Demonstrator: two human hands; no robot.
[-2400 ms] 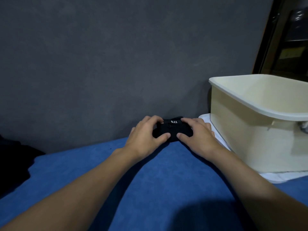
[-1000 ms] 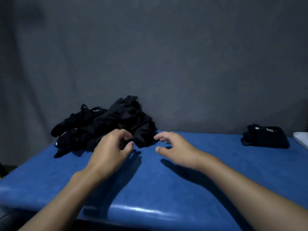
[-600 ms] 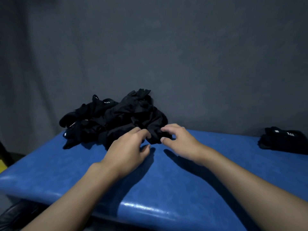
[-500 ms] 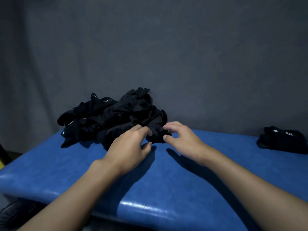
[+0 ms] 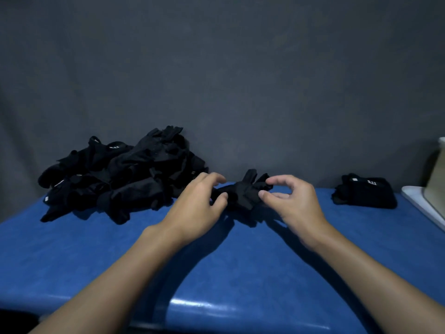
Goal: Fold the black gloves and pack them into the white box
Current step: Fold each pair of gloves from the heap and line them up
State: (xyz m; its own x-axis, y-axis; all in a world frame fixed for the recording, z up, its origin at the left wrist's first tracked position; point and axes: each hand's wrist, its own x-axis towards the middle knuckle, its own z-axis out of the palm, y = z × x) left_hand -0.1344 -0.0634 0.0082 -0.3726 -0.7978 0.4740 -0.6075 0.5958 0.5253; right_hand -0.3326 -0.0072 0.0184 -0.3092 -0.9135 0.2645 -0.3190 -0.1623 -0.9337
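A crumpled black glove sits between my hands above the blue table. My left hand pinches its left end between thumb and fingers. My right hand pinches its right end with thumb and forefinger. A heap of unfolded black gloves lies at the back left against the wall. A folded black glove bundle rests at the back right. Only a sliver of the white box shows at the right edge.
A dark grey wall rises directly behind the table. The white box stands on a white mat at the right edge. The table's front edge runs across the bottom of the view.
My hands left the folded bundle, reached the heap on the left and pulled one glove out to the right. The view swung left, then partly back right.
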